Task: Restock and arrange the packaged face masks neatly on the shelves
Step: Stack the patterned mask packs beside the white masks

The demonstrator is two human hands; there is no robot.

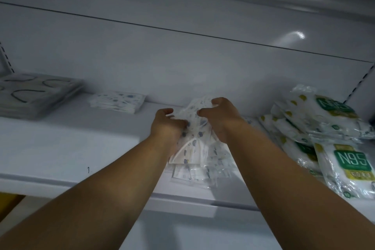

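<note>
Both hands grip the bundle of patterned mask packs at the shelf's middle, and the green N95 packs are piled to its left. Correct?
Not quite. The head view shows the N95 packs piled to the right of the patterned bundle; both the left hand and right hand do grip it.

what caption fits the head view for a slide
Both hands, left and right, grip a bundle of patterned mask packs above a white shelf, beside N95 packs.

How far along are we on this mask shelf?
Partly done. Two flat stacks look arranged: the grey packs at far left and a small patterned stack beside them. In hand: the left hand and right hand grip a loose bundle of patterned packs mid-shelf. Left: squaring that bundle and the untidy N95 packs at right.
</note>
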